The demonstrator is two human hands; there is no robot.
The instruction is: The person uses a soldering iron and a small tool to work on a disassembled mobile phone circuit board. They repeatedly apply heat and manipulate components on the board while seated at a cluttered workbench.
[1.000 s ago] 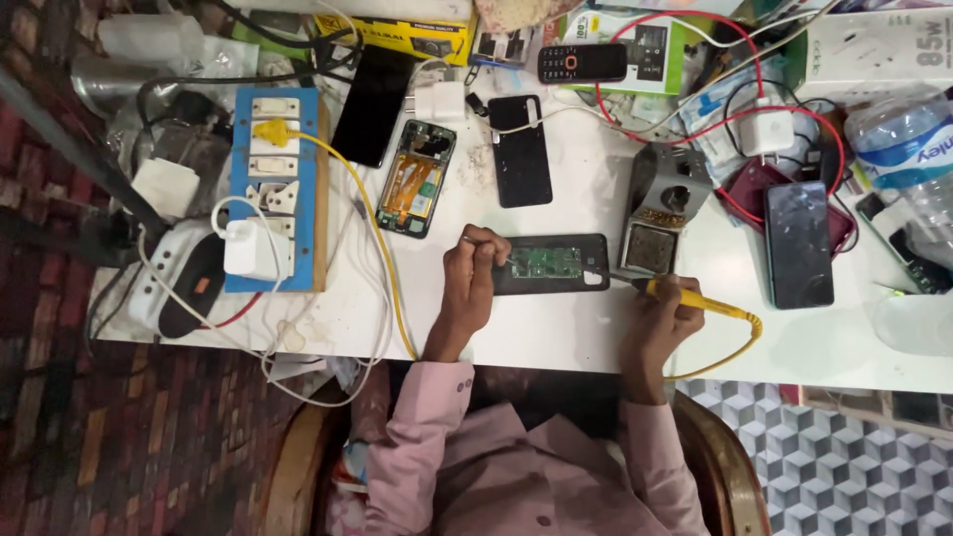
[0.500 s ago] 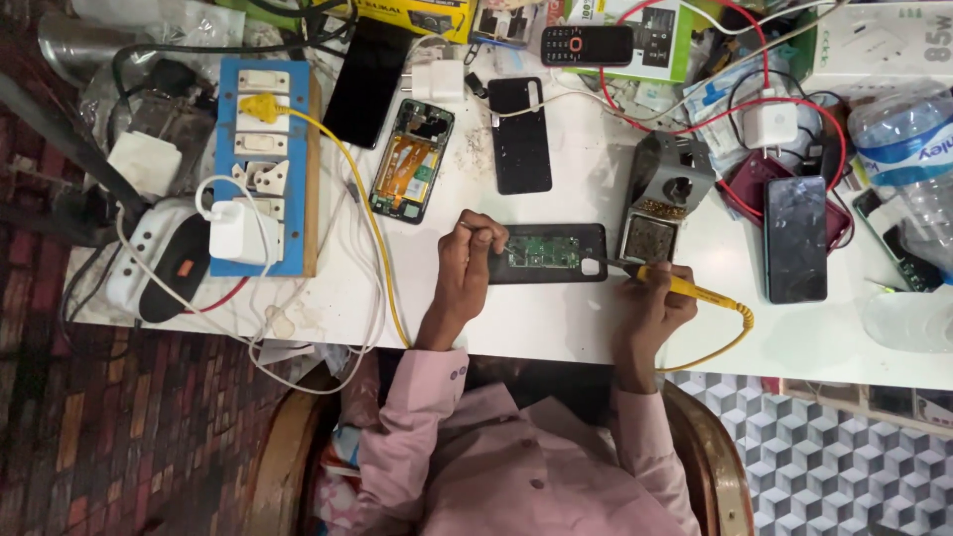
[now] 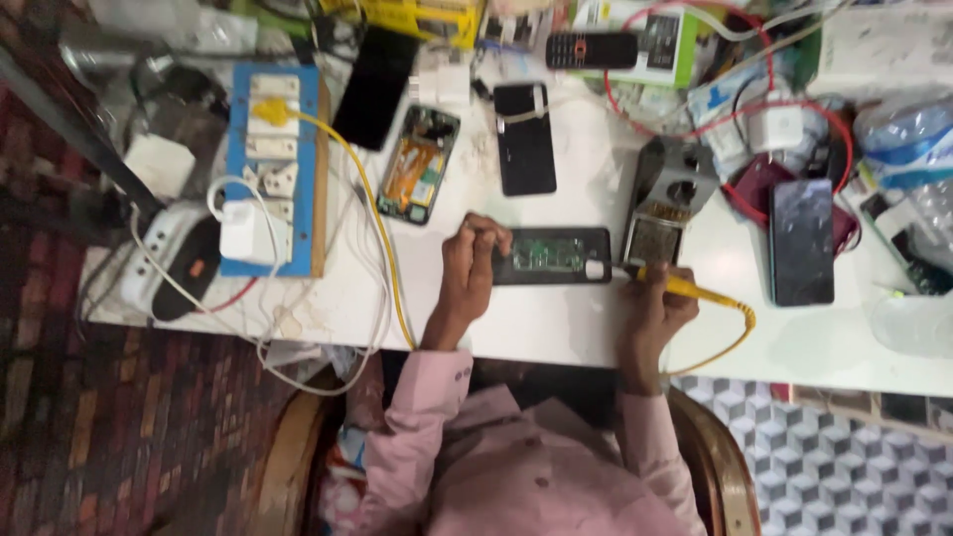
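White surface carried an opened phone with its green board showing; the left hand pressed curled fingers on its left end, while the right hand pinched a yellow-handled soldering iron, tip at the phone's right end, beside a grey stand

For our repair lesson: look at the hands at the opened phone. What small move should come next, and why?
Probably a slight slide of the soldering iron tip left onto the green board of the opened phone. The right hand has the tip at the phone's right end, while the left hand steadies its left end on the white table.
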